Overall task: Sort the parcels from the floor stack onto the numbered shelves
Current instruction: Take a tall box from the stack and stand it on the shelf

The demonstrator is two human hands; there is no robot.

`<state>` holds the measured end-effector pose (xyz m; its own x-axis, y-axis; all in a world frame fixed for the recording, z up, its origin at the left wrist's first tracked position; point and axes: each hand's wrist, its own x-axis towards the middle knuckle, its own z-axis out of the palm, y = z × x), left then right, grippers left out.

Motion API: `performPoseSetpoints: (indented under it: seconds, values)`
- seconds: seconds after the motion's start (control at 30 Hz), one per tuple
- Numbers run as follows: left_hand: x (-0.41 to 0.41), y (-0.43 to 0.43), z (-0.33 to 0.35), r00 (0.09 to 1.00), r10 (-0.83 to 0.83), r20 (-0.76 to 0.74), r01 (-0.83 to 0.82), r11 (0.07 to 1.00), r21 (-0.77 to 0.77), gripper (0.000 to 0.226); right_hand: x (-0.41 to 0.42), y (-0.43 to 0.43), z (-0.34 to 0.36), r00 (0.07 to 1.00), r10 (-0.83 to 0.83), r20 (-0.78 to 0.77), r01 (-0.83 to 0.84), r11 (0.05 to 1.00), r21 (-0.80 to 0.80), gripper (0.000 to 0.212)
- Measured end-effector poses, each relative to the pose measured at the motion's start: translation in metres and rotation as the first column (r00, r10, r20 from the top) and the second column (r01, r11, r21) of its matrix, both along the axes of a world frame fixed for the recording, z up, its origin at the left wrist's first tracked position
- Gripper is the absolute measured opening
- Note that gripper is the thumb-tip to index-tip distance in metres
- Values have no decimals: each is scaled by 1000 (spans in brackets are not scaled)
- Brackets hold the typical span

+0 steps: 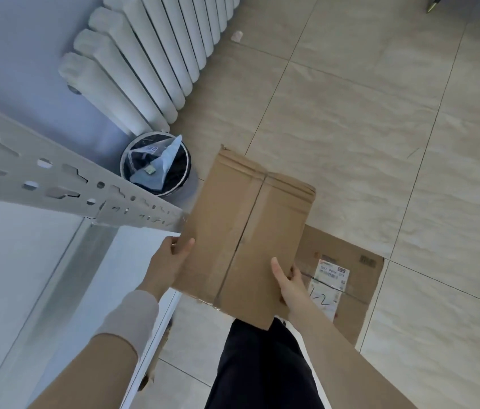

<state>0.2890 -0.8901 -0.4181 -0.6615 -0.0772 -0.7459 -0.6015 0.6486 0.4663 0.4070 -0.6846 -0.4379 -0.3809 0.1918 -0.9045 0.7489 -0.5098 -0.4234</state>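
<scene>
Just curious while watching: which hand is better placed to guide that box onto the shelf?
Probably the left hand: it grips the box edge right beside the shelf, while the right hand holds the side away from it.

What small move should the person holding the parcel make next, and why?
Probably flip the flat brown cardboard parcel over to find its number: the left hand and right hand grip its edges, its upper face shows only tape, while the brown cardboard box on the floor shows a marked white label.
</scene>
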Motion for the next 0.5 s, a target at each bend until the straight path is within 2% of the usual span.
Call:
performPoseSetpoints:
  seconds: [0.13,0.23,0.3,0.4,0.5]
  values:
    - [-1,3,8,1000,-12,-5,12,998,56,34,3,-2,-7,994,-100,38,101,995,-15,80]
    - [0,5,27,999,5,44,-13,983,185,20,10,8,7,989,-140,54,145,985,-92,60]
    - [-1,7,48,996,21,84,-45,953,299,15,20,21,23,986,-161,39,165,974,-155,54]
    - [-3,14,78,994,-34,105,-15,903,430,29,34,39,53,985,-175,-10,170,966,-193,53]
    - [-7,32,106,979,-177,103,109,877,468,45,43,54,88,972,-223,-71,207,960,-187,36]
